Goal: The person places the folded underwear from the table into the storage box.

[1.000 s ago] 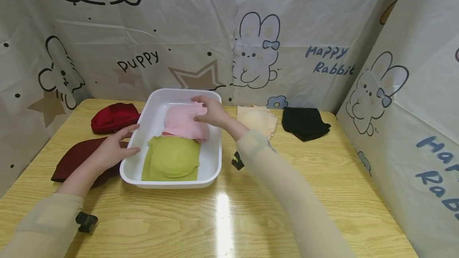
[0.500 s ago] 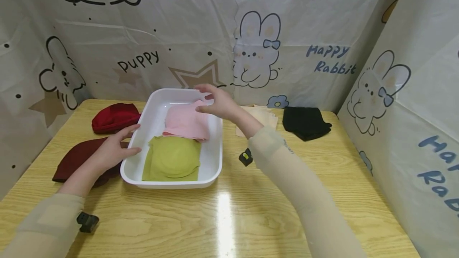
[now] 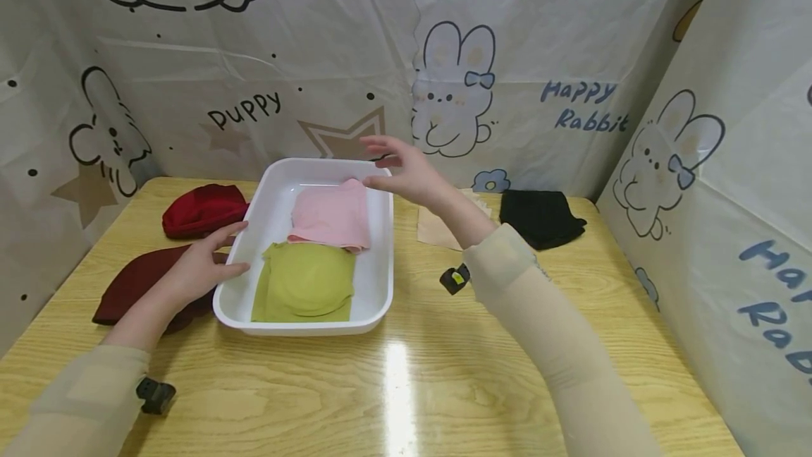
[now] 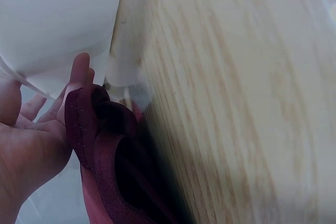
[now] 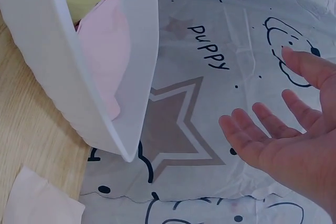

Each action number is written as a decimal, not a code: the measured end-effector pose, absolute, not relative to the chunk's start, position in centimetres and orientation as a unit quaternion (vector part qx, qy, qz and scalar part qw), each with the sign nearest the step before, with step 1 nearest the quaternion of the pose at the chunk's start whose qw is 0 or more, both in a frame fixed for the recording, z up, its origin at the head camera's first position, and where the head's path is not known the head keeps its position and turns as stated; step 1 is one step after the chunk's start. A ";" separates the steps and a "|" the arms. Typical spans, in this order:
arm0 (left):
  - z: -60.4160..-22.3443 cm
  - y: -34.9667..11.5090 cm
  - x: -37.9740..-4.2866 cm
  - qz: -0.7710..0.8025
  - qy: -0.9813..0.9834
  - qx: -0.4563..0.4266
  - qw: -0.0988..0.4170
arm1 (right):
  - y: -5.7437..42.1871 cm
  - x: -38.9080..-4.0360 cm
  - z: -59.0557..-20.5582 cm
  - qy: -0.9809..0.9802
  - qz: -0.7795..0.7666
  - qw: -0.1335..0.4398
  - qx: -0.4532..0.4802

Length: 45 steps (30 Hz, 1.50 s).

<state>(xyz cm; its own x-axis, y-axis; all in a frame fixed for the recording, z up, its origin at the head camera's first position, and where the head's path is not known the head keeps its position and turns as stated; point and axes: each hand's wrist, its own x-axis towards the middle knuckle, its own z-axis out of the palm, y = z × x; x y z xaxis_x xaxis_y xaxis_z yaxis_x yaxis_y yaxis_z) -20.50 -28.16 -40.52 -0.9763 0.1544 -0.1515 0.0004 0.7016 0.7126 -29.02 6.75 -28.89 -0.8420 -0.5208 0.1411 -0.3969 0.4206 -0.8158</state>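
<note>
A white plastic tub stands on the wooden table. In it lie a folded pink cloth, towards the far end, and a folded olive-green garment with a rounded bulge, nearer me. My left hand rests at the tub's left rim, thumb over the edge, fingers loosely spread. Under and beside that hand is a dark maroon folded garment. My right hand hovers over the tub's far right corner, holding nothing. Its fingers are spread and slightly bent, as the right wrist view shows.
A bright red folded garment lies left of the tub. To the right are a beige folded cloth, partly covered by my right forearm, and a black folded cloth. A printed curtain hangs behind the table.
My right hand has lifted off the pink cloth and moved up and to the right. The left hand and the tub have stayed in place.
</note>
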 end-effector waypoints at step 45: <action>-40.7 -28.2 -20.4 0.384 0.917 0.038 0.098 | 15.7 -25.3 -30.1 0.747 -0.629 -0.076 -0.203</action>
